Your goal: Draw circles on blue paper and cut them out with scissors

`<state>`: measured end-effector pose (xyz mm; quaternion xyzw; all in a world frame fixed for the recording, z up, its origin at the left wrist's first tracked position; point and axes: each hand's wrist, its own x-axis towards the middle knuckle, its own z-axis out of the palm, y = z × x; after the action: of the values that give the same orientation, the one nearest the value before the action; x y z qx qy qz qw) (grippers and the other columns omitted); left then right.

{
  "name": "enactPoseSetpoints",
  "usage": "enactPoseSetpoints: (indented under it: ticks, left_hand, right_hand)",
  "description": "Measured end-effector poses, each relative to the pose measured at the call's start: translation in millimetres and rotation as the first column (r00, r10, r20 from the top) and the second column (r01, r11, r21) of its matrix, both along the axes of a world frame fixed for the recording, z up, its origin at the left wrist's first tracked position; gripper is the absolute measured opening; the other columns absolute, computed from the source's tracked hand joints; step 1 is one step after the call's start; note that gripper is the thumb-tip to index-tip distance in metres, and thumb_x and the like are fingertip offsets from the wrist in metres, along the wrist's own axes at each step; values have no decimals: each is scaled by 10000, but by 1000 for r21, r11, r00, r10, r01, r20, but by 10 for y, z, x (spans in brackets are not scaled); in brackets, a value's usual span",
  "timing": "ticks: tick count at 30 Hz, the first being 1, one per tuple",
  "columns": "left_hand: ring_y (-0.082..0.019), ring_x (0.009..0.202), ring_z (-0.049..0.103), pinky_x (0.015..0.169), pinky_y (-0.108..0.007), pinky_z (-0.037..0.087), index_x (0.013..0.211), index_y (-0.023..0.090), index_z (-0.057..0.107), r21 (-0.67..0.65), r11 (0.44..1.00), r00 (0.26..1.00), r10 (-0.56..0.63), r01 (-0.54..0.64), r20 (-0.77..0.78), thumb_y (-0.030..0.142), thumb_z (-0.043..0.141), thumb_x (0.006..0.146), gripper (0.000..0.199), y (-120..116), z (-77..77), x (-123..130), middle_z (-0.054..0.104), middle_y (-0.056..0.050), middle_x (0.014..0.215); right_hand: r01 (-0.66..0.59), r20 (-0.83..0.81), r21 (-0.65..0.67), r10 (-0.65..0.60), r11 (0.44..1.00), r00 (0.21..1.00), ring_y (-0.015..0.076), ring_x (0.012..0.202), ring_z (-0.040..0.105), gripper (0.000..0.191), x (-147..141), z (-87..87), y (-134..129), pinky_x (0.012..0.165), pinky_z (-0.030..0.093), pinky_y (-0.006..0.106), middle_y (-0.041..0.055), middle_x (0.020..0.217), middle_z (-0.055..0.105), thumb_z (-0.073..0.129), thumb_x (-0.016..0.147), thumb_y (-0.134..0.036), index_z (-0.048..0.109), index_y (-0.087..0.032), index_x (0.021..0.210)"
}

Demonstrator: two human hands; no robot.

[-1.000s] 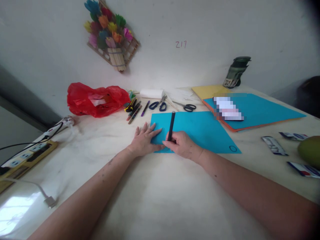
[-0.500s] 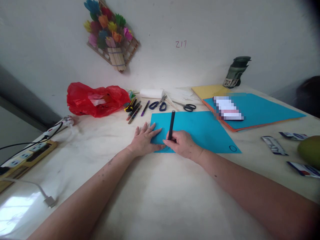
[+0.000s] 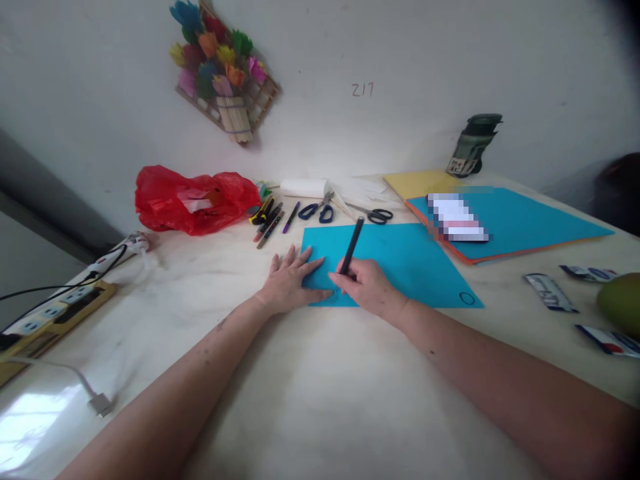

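A blue sheet of paper (image 3: 395, 247) lies on the table in front of me. My left hand (image 3: 287, 283) rests flat with spread fingers over the sheet's left edge, holding nothing. Pinched in my right hand (image 3: 367, 287) is a black pen (image 3: 353, 245), its upper end leaning to the right. The pen's tip is hidden by my fingers, low on the sheet near my left thumb. Faint marks show on the paper between the hands. A small drawn circle (image 3: 467, 299) is at the sheet's lower right corner.
Behind the sheet lie markers (image 3: 270, 228), scissors (image 3: 317, 210) and a red plastic bag (image 3: 195, 200). At the right are a phone (image 3: 457, 217) on stacked coloured paper (image 3: 530, 213), a bottle (image 3: 473, 147) and small packets (image 3: 550, 292). A power strip (image 3: 75, 303) is at the left.
The pen in my right hand has tilted further to the right, and that hand has shifted slightly right. My left hand has stayed in place.
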<state>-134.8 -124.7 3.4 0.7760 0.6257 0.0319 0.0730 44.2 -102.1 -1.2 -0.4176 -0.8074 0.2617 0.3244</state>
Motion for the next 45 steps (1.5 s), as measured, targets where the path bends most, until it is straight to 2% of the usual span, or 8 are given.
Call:
enactPoseSetpoints:
  ticks: [6,12,18,23,34,45]
  left_hand:
    - [-306,1285,-21,981,-559,1,1305,379,268,-6,1000,1000,11,-11,10,748,371,618,786,-22,28,8,137,33,1419]
    - [-317,1282,-26,981,-564,-3,1305,368,277,19,1000,1000,10,-10,13,713,404,638,762,-54,48,25,149,37,1417]
    - [-308,1285,-26,962,-588,-52,1294,358,307,79,997,1000,-4,5,-21,697,398,661,723,-93,61,45,191,21,1408]
    - [-303,1286,-24,970,-570,-71,1290,351,320,97,995,998,25,-19,-59,642,401,703,660,-135,73,70,199,24,1406]
    - [-314,1284,41,973,-579,-15,1298,342,306,79,993,995,93,-90,-25,692,384,669,724,-135,-6,43,172,-8,1414]
    - [-308,1285,54,974,-578,-5,1292,331,325,74,993,995,96,-95,-11,754,321,640,777,-137,-3,47,173,-24,1413]
  right_hand:
    - [40,-83,-33,-43,999,996,130,564,556,292,-9,-82,65,532,403,234,21,605,600,491,748,-452,586,-177,768]
    - [-77,-122,-38,72,996,990,130,675,591,227,-47,-57,90,635,437,233,36,708,637,519,751,-384,605,-175,720]
    - [-119,-140,-54,110,991,984,117,632,592,231,-81,-65,116,636,441,230,27,681,631,509,762,-386,595,-172,743]
    - [-154,-125,-73,144,985,982,117,638,592,249,-102,-58,119,604,432,224,26,703,635,484,778,-403,583,-175,759]
    - [-131,-23,-12,131,991,991,133,672,578,238,-153,-10,110,638,414,247,30,707,636,502,771,-394,597,-178,739]
    - [-132,27,48,131,990,991,139,679,575,218,-161,1,114,657,404,260,27,701,639,509,774,-380,609,-187,755]
